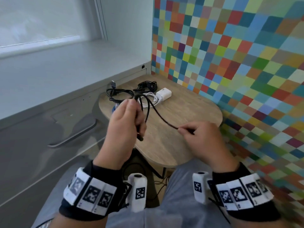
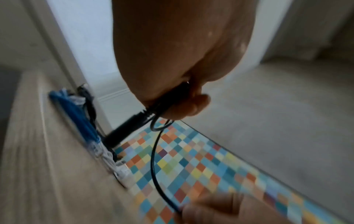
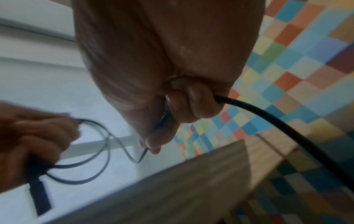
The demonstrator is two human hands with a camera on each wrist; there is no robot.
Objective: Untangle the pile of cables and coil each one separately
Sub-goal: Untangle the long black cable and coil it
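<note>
A thin black cable (image 1: 160, 115) runs between my two hands above the small wooden table (image 1: 185, 112). My left hand (image 1: 130, 116) grips several loops of it, with a black plug (image 1: 140, 138) hanging below the fist. My right hand (image 1: 192, 131) pinches the cable's free length further right; in the right wrist view the black cable (image 3: 268, 119) passes through the curled fingers (image 3: 193, 103). At the table's far end lie other black cables (image 1: 120, 94), a black bundle (image 1: 147, 86), a white cable (image 1: 150, 100) with a white charger (image 1: 163, 94), and a blue cable (image 2: 76, 115).
A wall of coloured squares (image 1: 238, 55) closes the right side and back. A grey cabinet with a long handle (image 1: 74, 137) stands to the left under a white sill. My grey-trousered knees (image 1: 181, 203) are under the table's near edge.
</note>
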